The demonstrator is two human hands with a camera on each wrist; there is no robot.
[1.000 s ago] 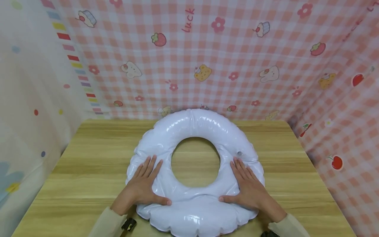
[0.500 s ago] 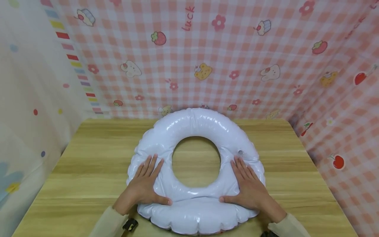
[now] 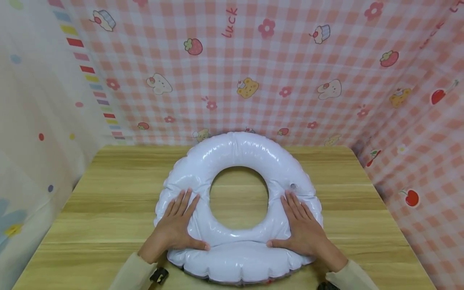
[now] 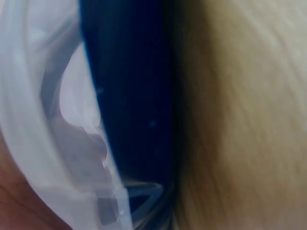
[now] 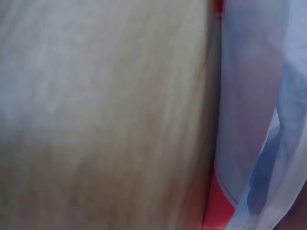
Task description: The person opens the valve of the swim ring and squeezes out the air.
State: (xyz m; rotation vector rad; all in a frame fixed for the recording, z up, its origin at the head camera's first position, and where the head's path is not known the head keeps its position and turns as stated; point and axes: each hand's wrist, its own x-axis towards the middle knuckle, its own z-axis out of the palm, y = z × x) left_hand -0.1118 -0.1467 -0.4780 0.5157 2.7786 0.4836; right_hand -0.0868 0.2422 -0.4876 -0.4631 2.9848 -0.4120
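Note:
A shiny white inflatable swim ring [image 3: 237, 151] lies on the wooden table, creased across its near part. My left hand [image 3: 175, 227] rests flat on the ring's left side, fingers spread and straight, thumb toward the middle. On the right side my right hand [image 3: 306, 231] presses down in the same way, its fingertips just below a small round valve [image 3: 293, 186]. The left wrist view catches the ring's edge close up, with a dark blue underside [image 4: 129, 96]. Red and white parts of the ring's lower side [image 5: 247, 105] show in the right wrist view.
The wooden table [image 3: 112, 201] reaches back to a pink checked cloth [image 3: 217, 72] hung behind it. A pale cloth [image 3: 32, 121] hangs at the left and more checked cloth [image 3: 427, 161] at the right. A black strap piece [image 3: 159, 275] sits below the left wrist.
Both hands stay in place on the swim ring. The ring's near edge has drawn up slightly, away from the bottom of the head view, and the view itself shifts a little.

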